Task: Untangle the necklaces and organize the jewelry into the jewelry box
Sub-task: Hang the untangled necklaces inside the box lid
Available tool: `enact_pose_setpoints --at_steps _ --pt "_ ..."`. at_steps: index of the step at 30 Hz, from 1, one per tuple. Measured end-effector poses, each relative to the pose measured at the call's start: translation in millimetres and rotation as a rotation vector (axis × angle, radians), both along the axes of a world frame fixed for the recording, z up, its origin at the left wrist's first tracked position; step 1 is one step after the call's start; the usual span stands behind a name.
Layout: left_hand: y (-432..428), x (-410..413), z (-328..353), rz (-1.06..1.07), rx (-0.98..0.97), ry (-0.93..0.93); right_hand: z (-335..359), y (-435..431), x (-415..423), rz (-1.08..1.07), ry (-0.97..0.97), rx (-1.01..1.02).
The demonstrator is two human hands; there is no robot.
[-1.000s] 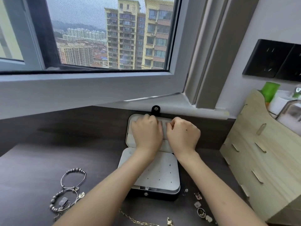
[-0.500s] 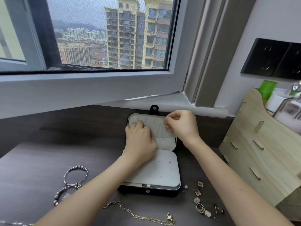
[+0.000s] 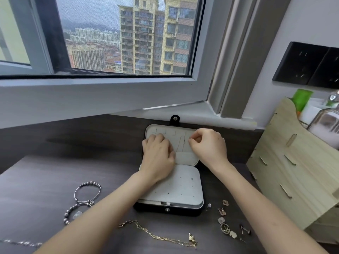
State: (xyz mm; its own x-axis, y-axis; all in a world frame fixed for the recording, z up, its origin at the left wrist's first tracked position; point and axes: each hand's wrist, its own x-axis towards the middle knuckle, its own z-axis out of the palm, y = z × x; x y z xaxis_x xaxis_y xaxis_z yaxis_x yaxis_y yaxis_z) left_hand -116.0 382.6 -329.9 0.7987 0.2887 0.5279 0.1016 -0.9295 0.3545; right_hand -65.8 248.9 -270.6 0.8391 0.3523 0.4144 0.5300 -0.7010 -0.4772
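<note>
Jewelry box (image 3: 183, 191) open mid-table, thin necklace chain (image 3: 180, 144) hanging on far lid panel. Right hand (image 3: 209, 145) pinches chain's top. Left hand (image 3: 157, 154) rests on lid, fingers bent, grip unclear. Not yet boxed, on table (image 3: 55, 180): gold chain (image 3: 157, 235) near, beaded bracelets (image 3: 88, 191) left, earrings (image 3: 224, 217) right.

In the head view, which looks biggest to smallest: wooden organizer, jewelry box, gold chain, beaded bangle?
1. wooden organizer
2. jewelry box
3. gold chain
4. beaded bangle
The chain lies nearer the camera, so the last two are unsure.
</note>
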Motion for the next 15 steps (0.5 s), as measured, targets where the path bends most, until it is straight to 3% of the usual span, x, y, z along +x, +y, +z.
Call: enact_pose_setpoints --at_steps 6,10,13,15 --pt "0.7 -16.7 19.3 -0.076 -0.100 0.085 6.5 -16.8 -39.4 0.202 0.163 -0.055" --pt "3.8 -47.0 31.9 -0.167 -0.143 0.096 -0.9 -37.2 -87.0 0.359 0.320 -0.267" --pt "3.0 -79.7 38.3 -0.269 -0.170 0.130 -15.2 -54.9 -114.9 0.374 0.244 -0.512" --pt "-1.5 -103.6 39.9 -0.347 -0.208 0.166 -25.2 -66.1 -126.0 0.335 0.189 -0.557"
